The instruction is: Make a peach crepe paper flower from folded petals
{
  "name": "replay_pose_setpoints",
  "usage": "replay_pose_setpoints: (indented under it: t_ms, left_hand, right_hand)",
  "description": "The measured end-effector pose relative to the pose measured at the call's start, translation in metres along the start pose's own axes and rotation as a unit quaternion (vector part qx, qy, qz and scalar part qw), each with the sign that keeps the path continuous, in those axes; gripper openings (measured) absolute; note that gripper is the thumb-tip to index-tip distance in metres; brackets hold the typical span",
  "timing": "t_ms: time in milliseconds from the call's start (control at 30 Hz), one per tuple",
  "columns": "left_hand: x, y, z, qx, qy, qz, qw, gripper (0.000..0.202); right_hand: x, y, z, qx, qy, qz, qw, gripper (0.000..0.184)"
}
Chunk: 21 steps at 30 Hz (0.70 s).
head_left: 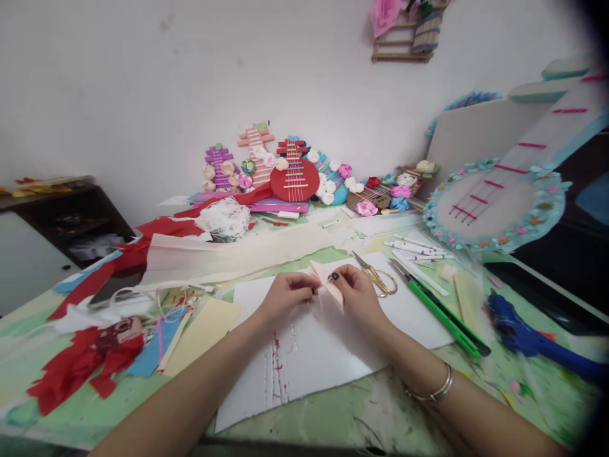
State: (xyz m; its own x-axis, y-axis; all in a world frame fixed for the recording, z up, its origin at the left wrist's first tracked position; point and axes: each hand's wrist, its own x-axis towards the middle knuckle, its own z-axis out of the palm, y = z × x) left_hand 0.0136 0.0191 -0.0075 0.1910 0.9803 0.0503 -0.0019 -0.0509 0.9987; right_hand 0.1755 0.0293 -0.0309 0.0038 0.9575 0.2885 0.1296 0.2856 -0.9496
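Observation:
Both my hands meet over a white sheet [304, 355] on the table. My left hand [285, 293] pinches the near edge of a small pale pink folded piece of paper [328, 279]. My right hand [354, 289] grips the same piece from the right, fingers curled round it. The pink piece stands up in a pointed, triangular fold between the two hands. A silver bangle [435, 387] sits on my right wrist.
Gold-handled scissors [378, 276] lie just right of my hands, then a green craft knife [442, 314] and a blue glue gun [518, 330]. Red paper scraps [80, 365] and cream strips lie at left. Decorated paper guitars [295, 174] line the wall; a large one [495, 203] stands right.

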Motion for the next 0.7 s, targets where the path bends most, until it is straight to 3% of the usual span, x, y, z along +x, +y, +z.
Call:
replay_pose_setpoints:
  t_ms: [100, 367, 533, 700]
  left_hand:
    - [0.0007, -0.0014, 0.0025, 0.015, -0.013, -0.009, 1.000, 0.023]
    - [0.0028, -0.0060, 0.0016, 0.033, 0.018, 0.000, 0.999, 0.024]
    - [0.0028, -0.0084, 0.0018, 0.071, 0.022, 0.028, 0.997, 0.020]
    - [0.0012, -0.0079, 0.0020, 0.095, 0.021, 0.032, 0.995, 0.013]
  right_hand:
    - [0.0015, 0.0058, 0.0015, 0.028, -0.008, 0.008, 1.000, 0.016]
    - [0.0022, 0.0082, -0.0004, 0.119, -0.035, 0.059, 0.990, 0.022]
    - [0.0016, 0.0030, -0.0022, 0.066, -0.043, 0.028, 0.996, 0.017]
    - [0.0008, 0.0016, -0.0024, 0.135, -0.082, 0.045, 0.986, 0.020]
